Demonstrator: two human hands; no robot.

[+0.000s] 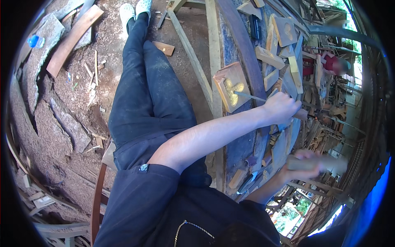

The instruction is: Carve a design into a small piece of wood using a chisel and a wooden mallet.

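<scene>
Chisel (250, 96) in left hand (282, 108), fingers wrapped round its handle, tip at the carved block (231, 87) on the desk (238, 136), probably for aim; right hand (308, 171) grips some blurry club (334, 164) well apart, guessing swing room

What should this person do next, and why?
Probably a light tap on the chisel: the left hand holds it with its tip at the carved hollow in the wooden block, while the right hand grips a blurred, mallet-like tool, apart from the chisel.
</scene>
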